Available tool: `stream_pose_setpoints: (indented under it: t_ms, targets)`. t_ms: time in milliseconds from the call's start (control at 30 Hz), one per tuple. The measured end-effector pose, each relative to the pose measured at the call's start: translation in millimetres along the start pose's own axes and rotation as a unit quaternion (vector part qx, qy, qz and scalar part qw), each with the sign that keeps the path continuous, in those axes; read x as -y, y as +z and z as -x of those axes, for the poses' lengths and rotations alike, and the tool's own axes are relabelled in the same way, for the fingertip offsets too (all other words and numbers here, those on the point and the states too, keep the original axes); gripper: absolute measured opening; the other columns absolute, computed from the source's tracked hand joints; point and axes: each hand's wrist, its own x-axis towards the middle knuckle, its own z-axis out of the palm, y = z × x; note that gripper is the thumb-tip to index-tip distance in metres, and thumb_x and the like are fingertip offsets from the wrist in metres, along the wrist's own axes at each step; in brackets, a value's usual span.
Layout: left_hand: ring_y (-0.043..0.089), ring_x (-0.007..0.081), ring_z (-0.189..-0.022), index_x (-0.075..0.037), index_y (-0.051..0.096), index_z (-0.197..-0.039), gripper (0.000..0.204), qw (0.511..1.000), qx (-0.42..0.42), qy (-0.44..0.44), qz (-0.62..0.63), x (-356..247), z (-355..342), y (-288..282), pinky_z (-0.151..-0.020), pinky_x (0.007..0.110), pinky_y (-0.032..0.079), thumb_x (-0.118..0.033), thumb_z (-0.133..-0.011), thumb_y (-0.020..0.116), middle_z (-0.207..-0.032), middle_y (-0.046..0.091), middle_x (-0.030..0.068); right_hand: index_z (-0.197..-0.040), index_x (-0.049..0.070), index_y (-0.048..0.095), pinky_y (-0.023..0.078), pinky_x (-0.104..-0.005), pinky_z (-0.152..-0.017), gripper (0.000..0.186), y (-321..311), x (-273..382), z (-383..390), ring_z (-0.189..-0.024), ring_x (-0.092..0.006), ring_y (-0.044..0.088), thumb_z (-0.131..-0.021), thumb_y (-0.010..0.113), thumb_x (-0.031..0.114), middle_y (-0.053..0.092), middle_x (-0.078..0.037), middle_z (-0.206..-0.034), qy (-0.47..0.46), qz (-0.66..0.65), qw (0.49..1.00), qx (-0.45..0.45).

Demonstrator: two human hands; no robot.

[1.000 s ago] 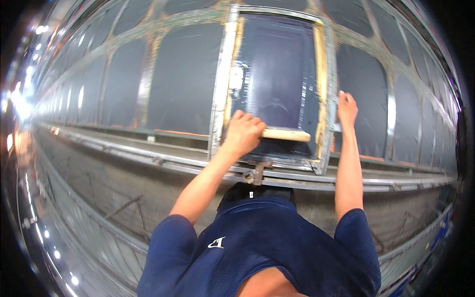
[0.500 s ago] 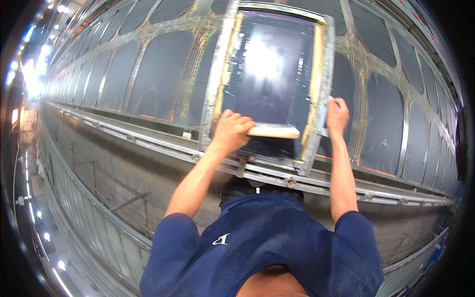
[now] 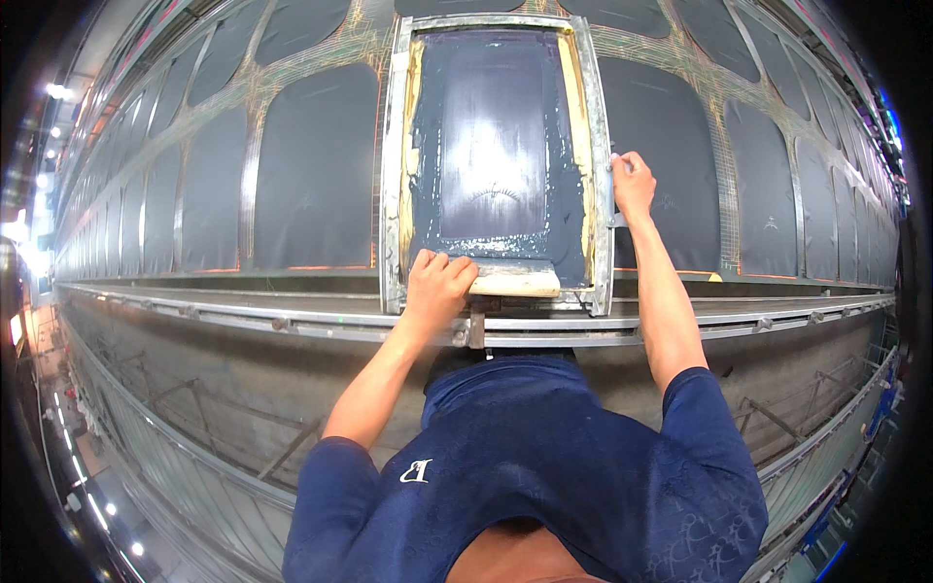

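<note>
In front of me, the frame (image 3: 392,194) lies on the tabletop (image 3: 250,185), with one panel (image 3: 316,175) to its left and another panel (image 3: 675,165) to its right. The bar (image 3: 515,281) sits inside the frame at its near end, my left hand (image 3: 439,290) on its left end. My right hand (image 3: 634,185) is at the frame's right side. The rail (image 3: 544,332) runs along the tabletop's near edge

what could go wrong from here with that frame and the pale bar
Uneven pressure: the left hand grips the pale bar near its left end, so the right end might tip or press less.

Smearing: the glossy dark coating beside the bar looks wet and could get on the fingers.

Shifting: the right hand is at the right edge of the metal frame, where a nudge could skew it.
</note>
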Motion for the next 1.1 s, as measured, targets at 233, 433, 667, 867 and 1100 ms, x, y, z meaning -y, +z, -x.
stream_pose_setpoints:
  t_ms: [233, 433, 667, 867, 1100]
  targets:
    - [0.060, 0.0197, -0.080, -0.013, 0.070, -0.094, 0.034, 1.000, -0.013, -0.001, -0.009, 110, -115, 38, -0.078, 0.039, 0.041, 0.001, -0.064, 0.068, -0.100, 0.073, -0.0017, -0.099, 0.008, 0.070, 0.052, -0.0504, -0.079, 0.033, -17, 29, -4, -0.089, -0.0455, 0.068, -0.094, 0.063, 0.040, 0.071, -0.023, -0.086, 0.020, 0.109, 0.988, 0.106]
    - [0.062, 0.0225, -0.082, -0.016, 0.073, -0.097, 0.036, 0.999, -0.028, 0.010, -0.036, 216, -252, 71, -0.082, 0.040, 0.043, -0.004, -0.063, 0.078, -0.095, 0.073, -0.0021, -0.116, 0.008, 0.071, 0.054, -0.0427, -0.090, 0.040, -6, 67, -87, -0.104, -0.0347, 0.070, -0.091, 0.072, 0.038, 0.074, -0.016, -0.108, -0.085, 0.043, 0.979, 0.182]
    - [0.069, 0.0373, -0.074, -0.010, 0.077, -0.086, 0.023, 0.992, 0.082, -0.064, 0.076, 254, -351, 48, -0.070, 0.045, 0.054, -0.024, -0.070, 0.085, -0.075, 0.070, 0.0142, -0.117, 0.004, 0.070, 0.054, -0.0406, -0.091, 0.048, 71, 192, -222, -0.100, -0.0326, 0.070, -0.084, 0.079, 0.037, 0.072, -0.018, -0.110, -0.370, 0.065, 0.878, 0.296]
    - [0.072, 0.0350, -0.086, -0.016, 0.079, -0.104, 0.041, 0.979, 0.159, -0.123, 0.021, 283, -381, 65, -0.080, 0.045, 0.056, -0.036, -0.070, 0.088, -0.086, 0.075, 0.0134, -0.104, 0.001, 0.074, 0.055, -0.0445, -0.081, 0.037, 123, 214, -253, -0.088, -0.0358, 0.072, -0.079, 0.082, 0.028, 0.074, -0.021, -0.088, -0.289, 0.193, 0.861, 0.372]
    - [0.073, 0.0334, -0.090, -0.019, 0.079, -0.103, 0.040, 0.977, 0.181, -0.109, 0.022, 247, -333, 58, -0.084, 0.045, 0.056, -0.037, -0.068, 0.088, -0.090, 0.076, 0.0126, -0.099, 0.005, 0.077, 0.056, -0.0445, -0.079, 0.035, 111, 185, -197, -0.085, -0.0382, 0.072, -0.074, 0.086, 0.028, 0.074, -0.020, -0.086, -0.315, 0.216, 0.859, 0.340]
